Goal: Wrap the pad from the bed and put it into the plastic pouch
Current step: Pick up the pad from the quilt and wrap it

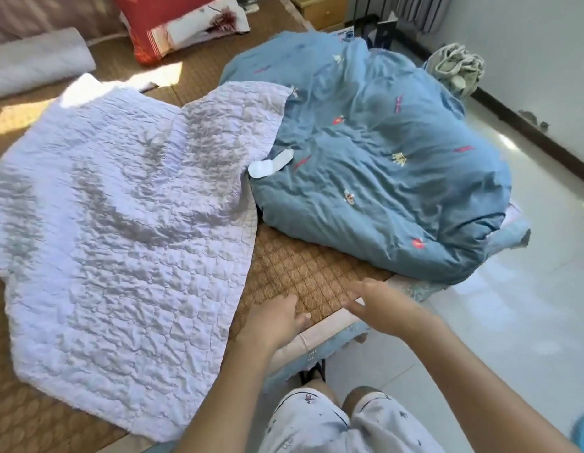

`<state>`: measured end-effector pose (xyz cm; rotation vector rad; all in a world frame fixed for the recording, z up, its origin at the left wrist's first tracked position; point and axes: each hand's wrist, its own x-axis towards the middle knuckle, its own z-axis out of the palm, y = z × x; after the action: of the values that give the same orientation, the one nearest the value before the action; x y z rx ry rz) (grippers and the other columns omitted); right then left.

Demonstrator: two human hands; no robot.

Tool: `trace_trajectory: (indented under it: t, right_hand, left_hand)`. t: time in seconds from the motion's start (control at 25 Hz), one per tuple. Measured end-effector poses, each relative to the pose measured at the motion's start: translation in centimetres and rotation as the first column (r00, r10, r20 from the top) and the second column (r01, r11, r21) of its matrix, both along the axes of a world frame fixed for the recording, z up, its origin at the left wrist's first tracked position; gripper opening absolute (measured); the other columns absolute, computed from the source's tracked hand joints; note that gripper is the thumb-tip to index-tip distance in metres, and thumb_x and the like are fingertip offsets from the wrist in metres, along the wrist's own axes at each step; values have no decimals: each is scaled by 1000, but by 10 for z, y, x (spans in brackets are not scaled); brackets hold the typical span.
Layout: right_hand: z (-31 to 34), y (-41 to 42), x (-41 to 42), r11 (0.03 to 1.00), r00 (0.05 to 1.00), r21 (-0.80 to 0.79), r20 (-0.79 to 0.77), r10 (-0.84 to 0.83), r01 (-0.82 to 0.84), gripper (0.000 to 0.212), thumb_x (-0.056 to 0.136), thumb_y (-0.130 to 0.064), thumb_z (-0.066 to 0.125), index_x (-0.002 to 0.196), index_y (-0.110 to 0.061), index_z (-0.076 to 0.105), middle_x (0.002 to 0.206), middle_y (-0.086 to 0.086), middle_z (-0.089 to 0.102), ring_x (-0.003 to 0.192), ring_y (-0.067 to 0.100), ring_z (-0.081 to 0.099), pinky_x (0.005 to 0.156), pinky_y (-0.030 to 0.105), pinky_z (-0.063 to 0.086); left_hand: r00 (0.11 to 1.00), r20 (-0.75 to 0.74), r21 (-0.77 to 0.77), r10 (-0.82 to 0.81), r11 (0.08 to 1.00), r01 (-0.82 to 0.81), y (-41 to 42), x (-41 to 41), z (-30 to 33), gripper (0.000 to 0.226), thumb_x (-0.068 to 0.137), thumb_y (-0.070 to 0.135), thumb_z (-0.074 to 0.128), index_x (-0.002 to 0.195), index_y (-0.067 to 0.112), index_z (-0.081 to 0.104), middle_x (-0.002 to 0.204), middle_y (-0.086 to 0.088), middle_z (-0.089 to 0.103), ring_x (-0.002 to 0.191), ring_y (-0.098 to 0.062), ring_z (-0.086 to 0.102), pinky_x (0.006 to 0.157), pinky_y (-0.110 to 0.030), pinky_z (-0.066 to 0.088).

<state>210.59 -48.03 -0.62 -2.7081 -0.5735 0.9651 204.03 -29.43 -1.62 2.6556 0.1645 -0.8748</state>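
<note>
- Hands over the woven mat (303, 273): left hand (274, 318) and right hand (379, 305), fingers spread, holding nothing.
- White quilted pad (121, 204) lies just left of the left fingertips.
- Blue quilt (382, 152) is heaped beyond both.

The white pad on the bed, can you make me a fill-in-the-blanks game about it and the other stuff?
1. The white pad lies spread out and ____ on the woven mat.
2. The bunched quilt beside it is ____ in colour.
3. The left hand and the right hand both hold ____.

Missing words: flat; blue; nothing
</note>
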Motion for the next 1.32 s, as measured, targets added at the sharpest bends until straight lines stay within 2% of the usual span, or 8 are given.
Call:
trace_trajectory:
  t: [0.36,0.56,0.68,0.8,0.92,1.04,1.2,1.32]
  right_hand:
    - [-27,58,164,990,990,-38,-37,137,-138,45,95,-41,39,136,-24,38,133,5,49,120,26,48,100,41,42]
    - [-86,110,288,968,966,-18,48,253,-252,46,96,-33,40,140,-22,32,145,5,38,132,26,37,105,41,35]
    - [-136,146,355,934,926,-46,124,357,-354,52,97,-31,38,145,-26,20,156,5,19,142,23,19,111,41,26]
    - [-188,174,403,898,879,-112,184,440,-426,54,97,-29,37,147,-24,16,158,6,11,145,23,14,113,41,23]
    - [-225,188,430,882,838,-121,276,470,-455,57,90,-31,53,142,-21,34,151,15,31,138,27,33,108,40,36]
    - [-246,185,437,857,768,-132,391,507,-498,58,43,-38,89,97,-23,75,101,9,75,91,22,72,69,32,61]
    - [-258,177,432,817,726,-205,377,575,-540,56,39,-41,88,90,-21,77,95,4,77,88,20,73,70,34,62]
    - [-250,173,428,795,704,-225,373,604,-562,57,37,-44,88,89,-22,77,93,1,77,88,17,73,71,32,61]
  left_hand:
    - [995,37,-15,94,996,-93,52,164,-20,43,95,43,40,125,14,48,125,-9,56,108,-26,57,91,-42,47]
    - [983,70,-28,168,986,-167,95,293,-85,41,97,36,37,128,10,46,125,-13,54,112,-32,54,91,-42,45]
    - [969,189,102,157,979,-179,123,367,-144,38,96,30,41,127,9,47,123,-13,56,114,-31,54,92,-41,43]
    - [911,403,291,86,932,-216,139,425,-197,36,66,28,79,97,12,71,84,-4,71,76,-19,70,64,-28,54]
    - [894,442,311,72,923,-228,144,470,-247,43,44,21,87,84,9,77,74,-4,75,64,-15,71,54,-23,57]
    - [876,478,293,60,930,-223,143,493,-273,32,45,19,85,75,15,75,67,0,71,57,-14,67,47,-22,51]
    - [845,532,173,58,969,-175,142,488,-286,40,50,37,87,83,18,74,70,2,70,55,-15,66,45,-22,49]
    - [861,509,246,0,958,-145,148,481,-279,60,43,48,88,90,12,76,73,-3,72,58,-13,68,46,-20,50]
